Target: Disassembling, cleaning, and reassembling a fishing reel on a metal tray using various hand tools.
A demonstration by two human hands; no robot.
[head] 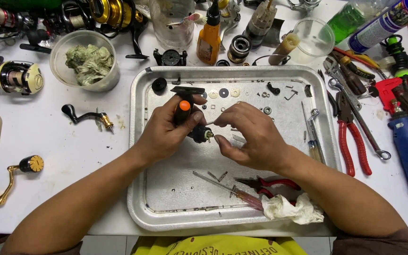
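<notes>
Over the middle of the metal tray (pixel 140 156), both hands meeting close together. Left hand (pixel 166 130) closed around an upright tool with black handle and orange cap (pixel 183 109), and seeming to grip also a small dark reel part (pixel 200 134) just below it. Long axis of this part lying about level, its brass-coloured end turned to the right, toward the right hand (pixel 249 137). Right hand nearer to that end, fingers half curled, tips pinched at the brass tip; whether holding a tiny piece, cannot tell. Small, round, black, with shiny metal nose. Around, on the tray: washers, red-handled pliers (pixel 272 183), a white crumpled rag (pixel 291 209); on the worktop (pixel 62 146), more tools
</notes>
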